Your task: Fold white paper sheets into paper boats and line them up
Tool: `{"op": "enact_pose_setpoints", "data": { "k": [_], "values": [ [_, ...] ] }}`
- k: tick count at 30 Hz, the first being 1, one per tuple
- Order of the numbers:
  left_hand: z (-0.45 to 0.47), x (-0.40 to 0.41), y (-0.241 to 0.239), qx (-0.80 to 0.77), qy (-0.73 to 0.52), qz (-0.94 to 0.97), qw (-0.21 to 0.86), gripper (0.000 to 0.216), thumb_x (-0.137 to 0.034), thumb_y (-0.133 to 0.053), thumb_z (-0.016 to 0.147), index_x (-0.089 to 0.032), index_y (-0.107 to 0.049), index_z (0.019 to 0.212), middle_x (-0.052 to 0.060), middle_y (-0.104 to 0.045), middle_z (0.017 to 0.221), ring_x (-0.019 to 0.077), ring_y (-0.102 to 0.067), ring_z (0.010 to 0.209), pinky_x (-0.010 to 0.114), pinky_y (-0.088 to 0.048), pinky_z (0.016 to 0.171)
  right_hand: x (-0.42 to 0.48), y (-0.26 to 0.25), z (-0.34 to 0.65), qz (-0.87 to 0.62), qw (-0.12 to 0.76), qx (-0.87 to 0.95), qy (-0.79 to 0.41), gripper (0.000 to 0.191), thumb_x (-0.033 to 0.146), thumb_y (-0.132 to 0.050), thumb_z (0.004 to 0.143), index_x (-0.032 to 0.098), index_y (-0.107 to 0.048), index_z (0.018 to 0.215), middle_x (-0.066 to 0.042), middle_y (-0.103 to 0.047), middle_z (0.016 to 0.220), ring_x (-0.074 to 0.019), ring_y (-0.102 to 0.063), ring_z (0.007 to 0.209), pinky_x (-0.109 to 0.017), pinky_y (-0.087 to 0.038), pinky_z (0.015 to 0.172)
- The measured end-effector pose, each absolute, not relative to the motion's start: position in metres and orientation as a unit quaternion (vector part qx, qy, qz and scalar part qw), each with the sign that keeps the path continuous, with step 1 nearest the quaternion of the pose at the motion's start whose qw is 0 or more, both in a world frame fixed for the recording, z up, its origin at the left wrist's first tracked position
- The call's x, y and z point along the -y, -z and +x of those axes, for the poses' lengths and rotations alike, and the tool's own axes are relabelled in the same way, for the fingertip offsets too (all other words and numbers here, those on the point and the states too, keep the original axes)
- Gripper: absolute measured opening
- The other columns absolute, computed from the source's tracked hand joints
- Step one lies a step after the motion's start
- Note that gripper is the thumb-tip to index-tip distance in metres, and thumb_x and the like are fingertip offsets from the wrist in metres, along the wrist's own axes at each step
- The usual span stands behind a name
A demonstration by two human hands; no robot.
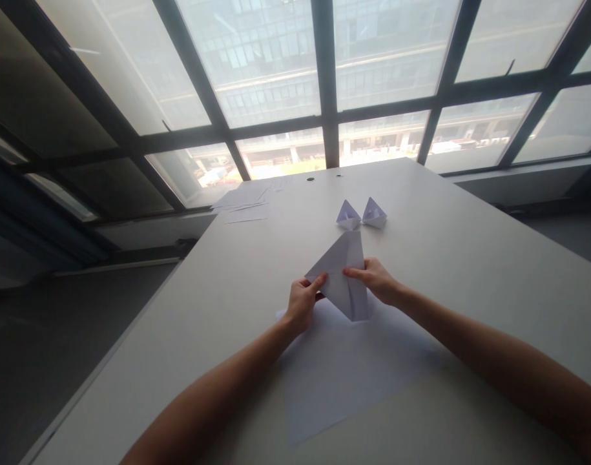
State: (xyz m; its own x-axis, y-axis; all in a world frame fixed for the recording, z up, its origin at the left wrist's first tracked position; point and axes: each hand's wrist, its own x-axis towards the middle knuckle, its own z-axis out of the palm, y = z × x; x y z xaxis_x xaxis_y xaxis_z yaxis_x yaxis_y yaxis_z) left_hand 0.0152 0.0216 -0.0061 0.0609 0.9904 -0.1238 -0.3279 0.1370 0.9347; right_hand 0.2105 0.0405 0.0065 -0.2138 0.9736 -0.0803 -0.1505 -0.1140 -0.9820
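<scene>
A partly folded sheet of white paper point(341, 274) is held up between my two hands, its outline a triangle with a folded band along the right side. My left hand point(305, 300) pinches its left corner, thumb on the near face. On the right edge, my right hand point(375, 279) grips the folded band, with its thumb lying across the front; most of its fingers are hidden behind the paper. Beneath both hands a flat white sheet point(353, 374) lies on the table. Just beyond stand two folded paper boats point(348, 215), side by side.
The long white table point(469, 258) reaches toward a wall of dark-framed windows point(327, 77). Several loose paper sheets point(247, 200) lie at its far left edge. A round dark cable hole point(311, 179) is near the far end. A dark curtain point(28, 219) hangs at left.
</scene>
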Motion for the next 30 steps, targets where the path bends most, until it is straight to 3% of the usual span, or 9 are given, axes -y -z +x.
{"op": "enact_pose_setpoints", "data": {
  "k": [9,13,22,30],
  "values": [
    [0.0162,-0.0213,0.0043,-0.421,-0.541,0.377,0.623,0.037,-0.04,-0.084,0.067,-0.008,-0.074,0.083,0.014,-0.074,0.086,0.0213,-0.069,0.075,0.034,-0.056,0.071,-0.0413,-0.0034,0.2097,-0.411,0.464,0.475,-0.625,0.037,0.038,-0.082,0.069,0.007,-0.075,0.087,-0.013,-0.075,0.089,-0.0241,-0.068,0.076,-0.031,-0.053,0.066],
    [0.0163,-0.0214,0.0023,-0.423,-0.554,0.367,0.616,0.036,-0.039,-0.085,0.066,-0.008,-0.074,0.081,0.013,-0.074,0.084,0.0205,-0.069,0.074,0.033,-0.055,0.072,-0.0413,-0.0048,0.2087,-0.417,0.461,0.455,-0.638,0.043,0.05,-0.075,0.076,0.007,-0.073,0.079,-0.013,-0.074,0.079,-0.022,-0.067,0.07,-0.029,-0.051,0.06],
    [0.0168,-0.0203,0.0041,-0.417,-0.551,0.387,0.611,0.039,-0.041,-0.085,0.066,-0.007,-0.075,0.083,0.014,-0.074,0.082,0.022,-0.069,0.073,0.036,-0.056,0.071,-0.0397,-0.0075,0.2122,-0.386,0.45,0.5,-0.632,0.042,0.038,-0.084,0.067,0.007,-0.075,0.094,-0.014,-0.075,0.097,-0.029,-0.068,0.087,-0.038,-0.054,0.077],
    [0.0172,-0.0205,0.006,-0.418,-0.569,0.39,0.591,0.038,-0.04,-0.084,0.067,-0.007,-0.075,0.084,0.013,-0.075,0.081,0.0214,-0.069,0.071,0.034,-0.054,0.069,-0.0397,-0.0055,0.2122,-0.412,0.436,0.524,-0.604,0.044,0.046,-0.081,0.07,0.008,-0.076,0.093,-0.014,-0.075,0.094,-0.028,-0.068,0.085,-0.036,-0.054,0.073]
  ]
}}
